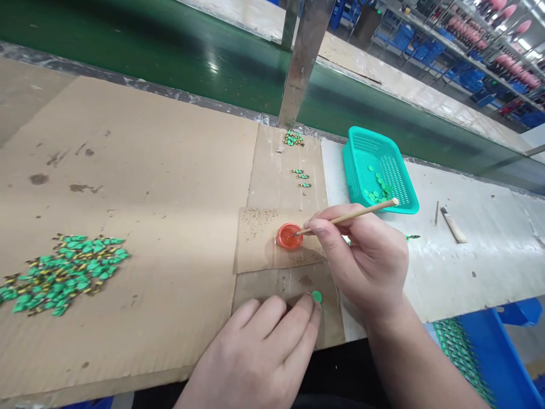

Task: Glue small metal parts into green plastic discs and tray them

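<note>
My right hand (pixel 361 261) is shut on a thin bamboo-handled brush (pixel 349 218), whose tip dips into a small orange-red cap of paint (pixel 289 237). My left hand (pixel 255 355) lies at the bottom of the view, its fingertips pressed on a small green disc (pixel 317 296) that rests on a cardboard sheet (pixel 289 289). The thumb is hidden behind the fingers. A heap of green and gold small parts (pixel 63 272) lies to the left, and a few similar pieces (pixel 300 176) sit in a short row beyond the cap.
A teal plastic basket (pixel 378 170) holding green discs stands beyond my right hand. A white work surface (pixel 481 267) carries a small blade-like tool (pixel 453 226). Behind run a green conveyor belt (pixel 213 74) and a metal post (pixel 303 62). A blue crate (pixel 489 358) sits at lower right.
</note>
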### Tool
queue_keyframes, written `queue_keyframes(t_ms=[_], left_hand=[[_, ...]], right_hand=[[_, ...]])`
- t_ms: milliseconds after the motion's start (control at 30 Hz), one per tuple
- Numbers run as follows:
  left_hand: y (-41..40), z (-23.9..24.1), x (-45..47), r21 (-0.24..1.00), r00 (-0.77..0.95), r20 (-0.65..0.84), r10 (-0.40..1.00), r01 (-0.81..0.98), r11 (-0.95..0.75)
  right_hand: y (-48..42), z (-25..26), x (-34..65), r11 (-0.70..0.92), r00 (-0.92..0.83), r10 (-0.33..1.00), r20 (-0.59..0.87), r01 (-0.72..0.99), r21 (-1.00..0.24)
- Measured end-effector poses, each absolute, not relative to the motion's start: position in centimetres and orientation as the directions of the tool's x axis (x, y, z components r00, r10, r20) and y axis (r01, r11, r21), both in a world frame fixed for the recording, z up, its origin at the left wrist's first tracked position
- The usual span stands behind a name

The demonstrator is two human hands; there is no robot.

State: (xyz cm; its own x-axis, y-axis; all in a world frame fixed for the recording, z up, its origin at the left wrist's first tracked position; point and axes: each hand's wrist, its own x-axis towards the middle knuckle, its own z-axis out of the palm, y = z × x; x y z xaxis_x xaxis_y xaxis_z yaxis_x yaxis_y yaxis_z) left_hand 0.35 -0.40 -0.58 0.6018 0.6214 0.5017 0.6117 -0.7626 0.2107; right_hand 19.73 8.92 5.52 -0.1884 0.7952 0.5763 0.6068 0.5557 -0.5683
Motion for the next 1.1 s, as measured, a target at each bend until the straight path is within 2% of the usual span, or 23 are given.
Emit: queue_keyframes(t_ms=[167, 333, 600, 733, 833, 900, 1000, 1100], left_hand=[[-0.3, -0.4, 0.1, 0.214, 0.612, 0.493, 0.618, 0.603, -0.768], [-0.3, -0.6, -0.3, 0.227, 0.62, 0.496, 0.608, 0.582, -0.78], [0.0, -1.2, -0.1, 0.252, 0.614, 0.524, 0.59, 0.549, -0.797], [-0.1, -1.3, -0.3, 0.261, 0.629, 0.508, 0.589, 0.539, -0.801], [-0.2, -1.5, -0.5, 0.259, 0.645, 0.494, 0.583, 0.531, -0.807], [-0.3, -1.6, -0.6, 0.264, 0.644, 0.49, 0.587, 0.532, -0.805], [-0.4, -1.6, -0.6, 0.278, 0.632, 0.496, 0.596, 0.534, -0.798], [-0.5, -1.4, -0.5, 0.279, 0.631, 0.489, 0.602, 0.541, -0.793]], right_hand=[[8.4, 6.1, 20.1, 0.583, -0.159, 0.773, 0.614, 0.56, -0.588], [6.1, 6.4, 21.6, 0.588, -0.019, 0.721, 0.693, 0.545, -0.598], [4.4, 3.7, 24.6, 0.48, -0.002, 0.803, 0.596, 0.594, -0.645], [5.2, 3.8, 24.8, 0.493, -0.082, 0.813, 0.576, 0.622, -0.608], [4.8, 4.0, 25.0, 0.442, -0.118, 0.849, 0.515, 0.691, -0.571], [3.8, 3.8, 25.3, 0.412, -0.043, 0.846, 0.531, 0.685, -0.601], [1.7, 3.2, 25.3, 0.457, 0.084, 0.779, 0.621, 0.602, -0.655], [0.0, 2.8, 25.0, 0.532, -0.046, 0.784, 0.619, 0.564, -0.631]])
